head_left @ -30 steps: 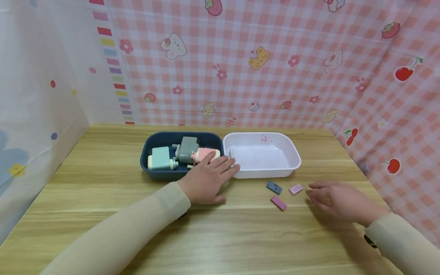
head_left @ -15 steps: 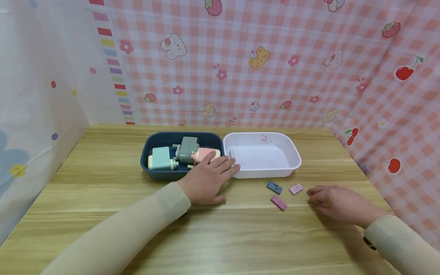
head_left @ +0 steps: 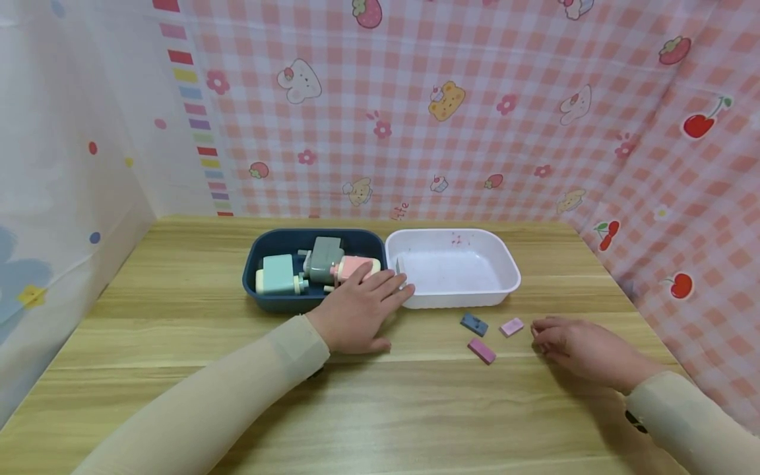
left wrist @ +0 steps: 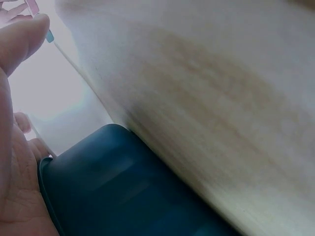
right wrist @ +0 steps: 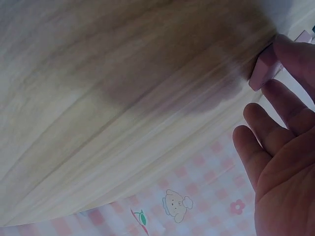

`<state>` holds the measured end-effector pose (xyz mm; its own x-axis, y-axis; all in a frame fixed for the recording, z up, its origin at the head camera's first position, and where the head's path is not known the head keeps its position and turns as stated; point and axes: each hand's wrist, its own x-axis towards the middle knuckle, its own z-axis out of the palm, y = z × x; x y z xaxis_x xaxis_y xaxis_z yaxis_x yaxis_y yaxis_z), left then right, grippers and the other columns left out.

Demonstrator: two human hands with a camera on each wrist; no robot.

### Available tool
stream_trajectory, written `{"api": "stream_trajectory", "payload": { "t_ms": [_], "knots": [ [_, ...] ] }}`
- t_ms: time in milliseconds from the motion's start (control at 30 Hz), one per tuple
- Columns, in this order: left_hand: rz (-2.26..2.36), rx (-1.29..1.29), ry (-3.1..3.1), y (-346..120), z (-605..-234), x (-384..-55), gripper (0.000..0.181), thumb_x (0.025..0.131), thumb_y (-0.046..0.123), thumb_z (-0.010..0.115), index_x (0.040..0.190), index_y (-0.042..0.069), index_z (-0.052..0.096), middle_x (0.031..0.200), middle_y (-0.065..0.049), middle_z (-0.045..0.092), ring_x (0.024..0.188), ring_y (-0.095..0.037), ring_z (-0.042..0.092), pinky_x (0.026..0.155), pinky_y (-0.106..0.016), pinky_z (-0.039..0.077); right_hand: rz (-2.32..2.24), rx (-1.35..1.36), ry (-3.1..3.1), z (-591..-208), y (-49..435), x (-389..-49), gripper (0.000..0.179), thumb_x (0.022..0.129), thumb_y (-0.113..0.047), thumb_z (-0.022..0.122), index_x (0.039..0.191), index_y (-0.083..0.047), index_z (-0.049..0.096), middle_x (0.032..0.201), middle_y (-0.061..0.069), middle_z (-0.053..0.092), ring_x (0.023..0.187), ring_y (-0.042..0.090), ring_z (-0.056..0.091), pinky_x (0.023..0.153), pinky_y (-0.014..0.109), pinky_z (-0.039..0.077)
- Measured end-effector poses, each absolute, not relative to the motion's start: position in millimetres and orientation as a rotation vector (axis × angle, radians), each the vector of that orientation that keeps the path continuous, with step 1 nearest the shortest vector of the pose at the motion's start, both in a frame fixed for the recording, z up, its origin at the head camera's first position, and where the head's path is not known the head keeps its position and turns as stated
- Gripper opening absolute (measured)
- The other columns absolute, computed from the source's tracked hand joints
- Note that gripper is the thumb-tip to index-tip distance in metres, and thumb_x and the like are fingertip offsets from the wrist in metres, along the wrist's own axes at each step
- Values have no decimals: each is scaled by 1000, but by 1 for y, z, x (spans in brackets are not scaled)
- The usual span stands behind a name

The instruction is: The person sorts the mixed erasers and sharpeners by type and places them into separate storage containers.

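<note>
My left hand (head_left: 361,309) lies with its fingers spread over the front corner where a navy basket (head_left: 285,303) meets a white basket (head_left: 457,300). In the left wrist view its palm is against the navy wall. The navy basket holds a mint box-shaped thing (head_left: 277,274), a grey-green one (head_left: 325,260) and a pink one (head_left: 354,265), each with small projecting parts; my fingers partly cover the pink one. My right hand (head_left: 588,349) hovers just right of a light pink eraser-like block (head_left: 511,326), its thumb and forefinger bent toward it, a small gap showing.
A dark grey block (head_left: 474,324) and a magenta block (head_left: 481,351) lie left of the light pink one, in front of the white basket. A pale piece (head_left: 400,264) stands at the white basket's left inner side. A checked cloth (head_left: 380,132) hangs behind the wooden table (head_left: 404,422).
My right hand's thumb and forefinger have drawn closer together beside the light pink block, while the hand stays nearly in place. My left hand, the baskets and the blocks have not moved.
</note>
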<state>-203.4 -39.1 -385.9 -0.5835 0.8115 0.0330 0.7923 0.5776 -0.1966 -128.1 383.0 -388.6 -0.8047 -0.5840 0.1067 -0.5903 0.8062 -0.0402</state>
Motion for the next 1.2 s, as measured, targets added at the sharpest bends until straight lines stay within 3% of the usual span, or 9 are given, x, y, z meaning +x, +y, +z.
{"api": "stream_trajectory", "payload": {
  "t_ms": [333, 567, 767, 900, 1000, 1200],
  "knots": [
    [256, -1368, -2679, -39, -386, -203, 101, 91, 70, 67, 170, 21, 24, 175, -3, 30, 162, -24, 27, 133, -55, 18, 123, 926, -2915, -392, 383, -129, 29, 83, 0, 84, 93, -26, 76, 111, -6, 73, 104, 19, 73, 87, 43, 63],
    [265, -1367, -2674, -38, -386, -203, 101, 91, 70, 67, 169, 21, 24, 174, -4, 31, 162, -24, 27, 133, -55, 19, 144, 875, -2963, -392, 382, -129, 24, 86, -1, 83, 97, -22, 78, 119, 7, 78, 112, 32, 75, 94, 50, 61],
    [262, -1366, -2670, -38, -387, -204, 102, 91, 70, 67, 170, 22, 24, 174, -4, 31, 162, -24, 27, 133, -55, 19, 150, 828, -3000, -392, 380, -128, 21, 87, -2, 81, 99, -20, 79, 121, 10, 78, 113, 34, 74, 95, 50, 61],
    [253, -1367, -2674, -39, -387, -204, 101, 91, 70, 67, 169, 22, 24, 174, -4, 31, 162, -24, 27, 133, -56, 19, 161, 847, -2985, -391, 380, -128, 23, 88, -2, 81, 95, -23, 76, 107, -6, 75, 98, 14, 73, 85, 41, 63],
    [259, -1367, -2672, -39, -387, -204, 101, 91, 69, 67, 169, 22, 24, 174, -4, 31, 162, -24, 27, 133, -55, 19, 180, 859, -2984, -390, 380, -129, 27, 87, -2, 82, 91, -25, 71, 94, -15, 66, 86, 1, 60, 75, 33, 60],
    [265, -1366, -2667, -39, -387, -203, 101, 91, 69, 67, 169, 21, 24, 174, -3, 31, 162, -24, 27, 133, -55, 19, 195, 847, -2985, -391, 380, -129, 32, 87, -1, 82, 86, -28, 66, 91, -18, 62, 82, -2, 55, 71, 29, 56]
  ]
}}
